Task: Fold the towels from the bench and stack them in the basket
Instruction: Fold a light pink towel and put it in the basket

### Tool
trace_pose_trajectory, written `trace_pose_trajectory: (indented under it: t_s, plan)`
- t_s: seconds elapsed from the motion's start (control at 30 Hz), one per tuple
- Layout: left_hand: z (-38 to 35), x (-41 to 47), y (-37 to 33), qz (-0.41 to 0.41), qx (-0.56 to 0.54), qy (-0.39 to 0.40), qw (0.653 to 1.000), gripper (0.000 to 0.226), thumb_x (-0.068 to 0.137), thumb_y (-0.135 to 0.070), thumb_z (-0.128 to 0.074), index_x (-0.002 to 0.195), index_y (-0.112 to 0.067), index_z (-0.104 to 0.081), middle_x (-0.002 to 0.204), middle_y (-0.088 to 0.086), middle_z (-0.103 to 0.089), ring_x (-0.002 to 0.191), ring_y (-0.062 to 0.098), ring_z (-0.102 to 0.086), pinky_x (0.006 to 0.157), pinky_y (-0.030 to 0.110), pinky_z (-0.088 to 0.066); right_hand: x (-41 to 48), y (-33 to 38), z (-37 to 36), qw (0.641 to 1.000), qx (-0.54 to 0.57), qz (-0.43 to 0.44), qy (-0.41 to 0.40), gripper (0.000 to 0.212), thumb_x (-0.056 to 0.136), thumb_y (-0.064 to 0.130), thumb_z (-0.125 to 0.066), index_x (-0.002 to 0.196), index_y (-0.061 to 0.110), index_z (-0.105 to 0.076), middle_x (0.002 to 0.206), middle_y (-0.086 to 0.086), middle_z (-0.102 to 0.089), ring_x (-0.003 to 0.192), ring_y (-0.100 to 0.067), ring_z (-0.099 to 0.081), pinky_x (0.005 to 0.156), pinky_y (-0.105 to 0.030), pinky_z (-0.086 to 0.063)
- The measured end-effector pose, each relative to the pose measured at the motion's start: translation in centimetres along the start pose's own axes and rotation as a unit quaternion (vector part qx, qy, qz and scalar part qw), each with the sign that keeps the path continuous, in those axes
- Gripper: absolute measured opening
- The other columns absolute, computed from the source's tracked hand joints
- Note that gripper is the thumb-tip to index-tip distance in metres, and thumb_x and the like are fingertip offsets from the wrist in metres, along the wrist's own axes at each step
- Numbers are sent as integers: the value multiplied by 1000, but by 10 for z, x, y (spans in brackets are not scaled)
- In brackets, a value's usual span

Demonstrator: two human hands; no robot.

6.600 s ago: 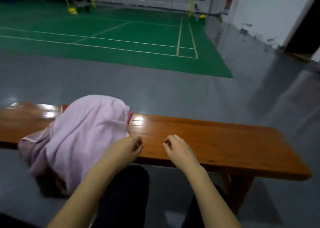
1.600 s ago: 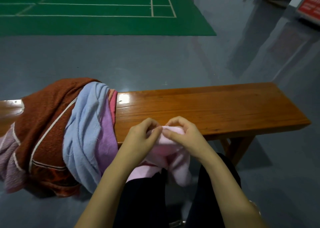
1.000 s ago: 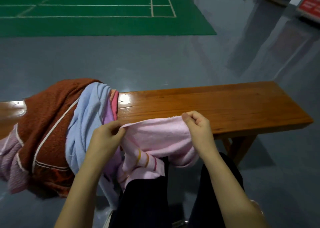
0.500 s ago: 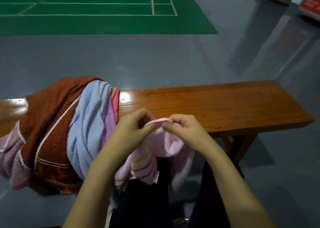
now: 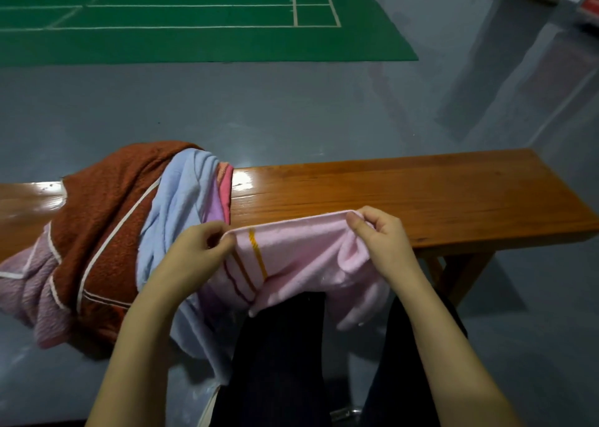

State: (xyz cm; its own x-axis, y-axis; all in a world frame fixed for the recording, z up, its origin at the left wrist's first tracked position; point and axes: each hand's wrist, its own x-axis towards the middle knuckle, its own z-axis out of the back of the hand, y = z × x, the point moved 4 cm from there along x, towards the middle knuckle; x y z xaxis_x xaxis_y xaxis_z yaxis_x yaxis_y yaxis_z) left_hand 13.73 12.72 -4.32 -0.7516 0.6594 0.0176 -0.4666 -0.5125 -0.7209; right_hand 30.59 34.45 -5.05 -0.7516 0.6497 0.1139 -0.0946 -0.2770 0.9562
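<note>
A pink towel (image 5: 301,254) with orange and dark red stripes is stretched between my hands just above the near edge of the wooden bench (image 5: 405,193). My left hand (image 5: 197,251) pinches its top edge at the left. My right hand (image 5: 379,235) pinches the top edge at the right, where the cloth bunches. The rest of the towel hangs down over my dark trousers. A pile of towels lies over the bench's left part: a rust-brown one (image 5: 103,212), a light blue one (image 5: 181,206) and a mauve one (image 5: 29,284). No basket is in view.
Grey floor (image 5: 291,115) lies beyond the bench, with a green court mat (image 5: 194,14) farther back. The bench's leg (image 5: 453,274) stands at the right, near my right knee. A small metal thing (image 5: 343,413) lies on the floor between my legs.
My hands, which were together at the towel's top edge half a second ago, have drawn apart, and the pink towel is spread wide between them, showing its stripes.
</note>
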Motion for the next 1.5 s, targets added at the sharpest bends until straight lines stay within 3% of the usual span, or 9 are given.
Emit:
trace_pose_trajectory:
  t_s: [0.13, 0.33, 0.4, 0.53, 0.73, 0.97, 1.17, 1.4, 1.5]
  plan:
    - [-5, -2, 11, 10, -87, -55, 995, 30, 87, -38, -52, 71, -14, -58, 62, -7, -51, 57, -1, -44, 60, 21, -37, 0, -6, 4, 1000, 7, -10, -21, 35, 95, 13, -56, 63, 14, -42, 61, 2, -35, 59, -5, -32, 57, -25, -28]
    - [-19, -7, -15, 4, -197, -160, 967, 25, 96, -19, -49, 71, -19, -46, 67, -5, -45, 59, -7, -43, 61, 10, -36, -4, -1, -6, 998, 51, -41, 23, 18, 91, 15, -62, 80, 1, -59, 69, 2, -53, 69, -5, -49, 66, -22, -39]
    - [-31, -7, -43, -44, -250, -129, 959, 3, 87, -22, -57, 84, -22, -55, 80, -6, -56, 74, -8, -52, 72, 7, -39, -7, 7, -13, 988, 125, -48, 75, 12, 86, 16, -68, 94, 8, -62, 71, 6, -60, 70, -3, -55, 67, -17, -44]
    - [-62, -5, -86, -144, -231, 6, 962, 42, 84, -29, -64, 121, -38, -49, 118, -14, -59, 110, -3, -55, 86, 10, -42, -11, 30, -24, 957, 243, -37, 156, 29, 83, 6, -63, 110, 11, -57, 73, 0, -61, 73, -7, -62, 68, -16, -49]
    - [-71, -2, -88, -163, -120, 62, 977, 13, 76, -50, -62, 84, -39, -61, 77, -23, -63, 74, -6, -56, 70, 12, -41, -8, 36, -3, 978, 192, -3, 80, 24, 79, 7, -71, 100, 16, -63, 79, 1, -64, 77, -7, -62, 71, -17, -48]
    - [-30, 2, -74, -120, -132, -103, 979, 10, 78, -32, -63, 75, -23, -60, 72, -5, -62, 69, -3, -51, 67, 11, -39, -12, 28, -11, 988, -10, -31, 149, 16, 83, 20, -72, 70, 15, -63, 65, 8, -57, 65, -2, -51, 62, -19, -41]
    - [10, -1, -49, -67, -66, -196, 976, 9, 85, -16, -69, 81, -17, -61, 77, -7, -61, 71, -8, -52, 71, 2, -34, -5, 37, 5, 996, 25, 6, 89, 12, 81, 10, -72, 75, 14, -63, 71, 8, -60, 69, -1, -54, 67, -20, -45]
    - [-40, -9, -99, -155, -185, 10, 970, 30, 94, -17, -52, 110, -42, -55, 112, -24, -61, 107, -8, -56, 90, 7, -38, -8, 57, -16, 988, 70, 41, 131, 11, 83, 6, -69, 81, 17, -67, 77, 9, -65, 76, -2, -59, 70, -17, -47]
    - [-53, -9, -100, -153, -161, 15, 975, 23, 95, -21, -52, 89, -43, -58, 84, -34, -62, 85, -14, -56, 77, 5, -39, -8, 56, -13, 987, 86, 36, 127, 10, 81, 7, -71, 80, 16, -68, 75, 8, -66, 75, -2, -60, 69, -17, -47]
